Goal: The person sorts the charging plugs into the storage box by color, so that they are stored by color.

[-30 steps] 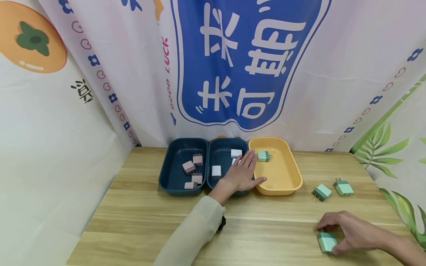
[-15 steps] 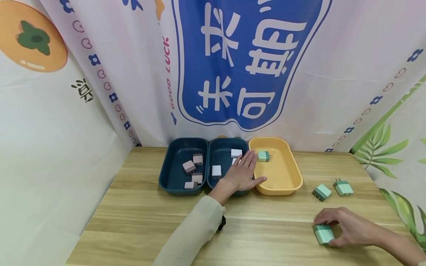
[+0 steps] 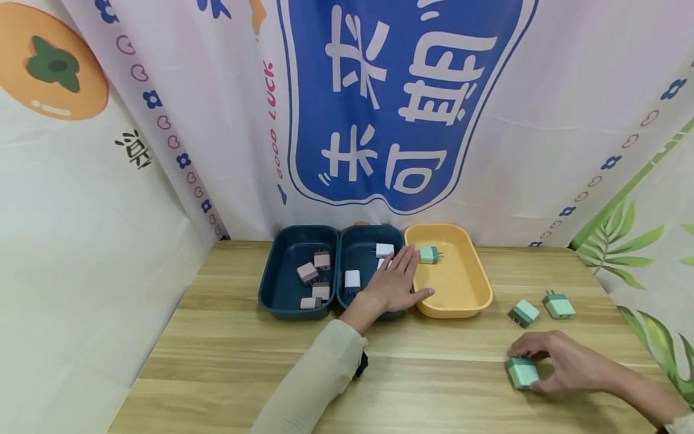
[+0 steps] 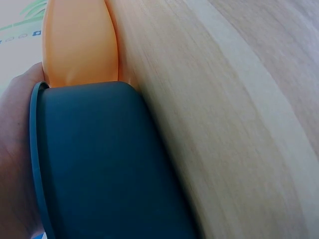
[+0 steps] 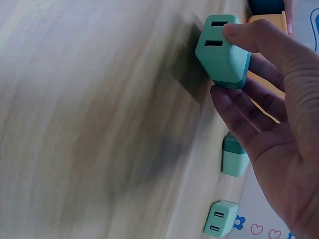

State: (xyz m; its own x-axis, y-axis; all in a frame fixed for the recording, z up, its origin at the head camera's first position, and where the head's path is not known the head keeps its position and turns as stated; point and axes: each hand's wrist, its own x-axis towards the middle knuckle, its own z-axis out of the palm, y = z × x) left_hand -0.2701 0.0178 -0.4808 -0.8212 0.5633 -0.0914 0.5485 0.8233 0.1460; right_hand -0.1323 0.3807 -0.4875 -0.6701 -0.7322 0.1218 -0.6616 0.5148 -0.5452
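My right hand (image 3: 566, 364) pinches a green charger plug (image 3: 523, 372) between thumb and fingers, over the right front of the table. In the right wrist view the thumb lies by the two slots of that green plug (image 5: 219, 50). My left hand (image 3: 393, 282) lies with straight fingers across the middle dark blue tray (image 3: 374, 229) and the near edge of the yellow tray (image 3: 461, 289). White charger plugs (image 3: 352, 279) sit in the middle tray, one partly covered by the left hand. One green plug (image 3: 428, 255) is in the yellow tray.
Two more green plugs, one nearer (image 3: 523, 313) and one farther right (image 3: 559, 305), lie on the table (image 3: 228, 361) right of the yellow tray. The left dark blue tray (image 3: 265, 295) holds several pink plugs (image 3: 308, 273). A printed curtain (image 3: 504, 181) hangs behind the trays.
My right hand has moved a little away from the table's front edge and slightly left, with the green charger plug between its fingers. The left hand has stayed in place.
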